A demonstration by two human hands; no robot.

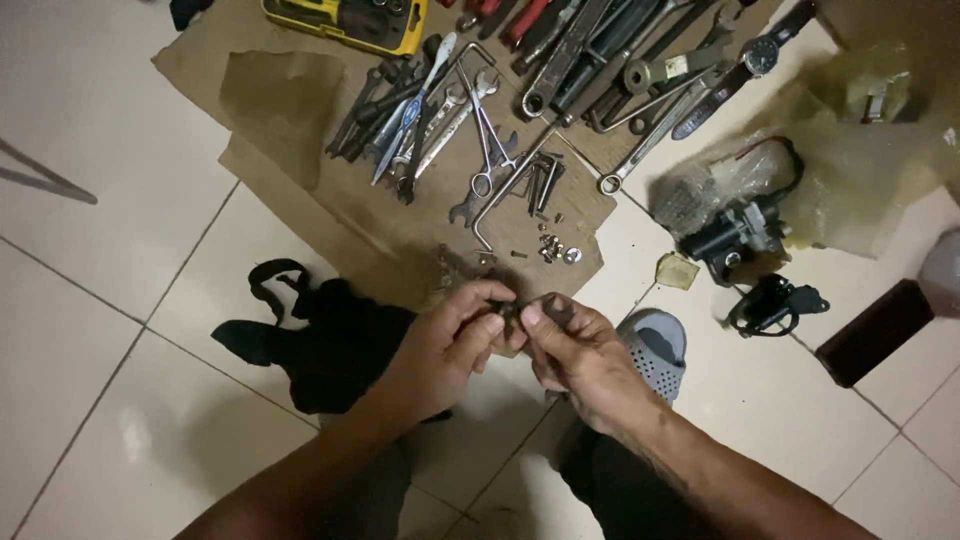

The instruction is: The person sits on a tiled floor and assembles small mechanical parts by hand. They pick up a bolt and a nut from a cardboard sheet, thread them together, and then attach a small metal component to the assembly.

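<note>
My left hand (445, 345) and my right hand (580, 355) meet in the middle of the view, just above the floor. Between their fingertips they pinch a small dark metal part (510, 312); its shape is mostly hidden by the fingers. Both hands are greasy. Just beyond them, on brown cardboard (300, 110), lie a few loose bolts and nuts (555, 247).
Many wrenches, spanners and pliers (470, 110) are spread on the cardboard, with a yellow tool case (345, 20) at the far edge. A black cloth (310, 340) lies left of my hands. A grey sandal (655, 345), black engine parts (740, 235) and plastic bags (860, 150) sit to the right.
</note>
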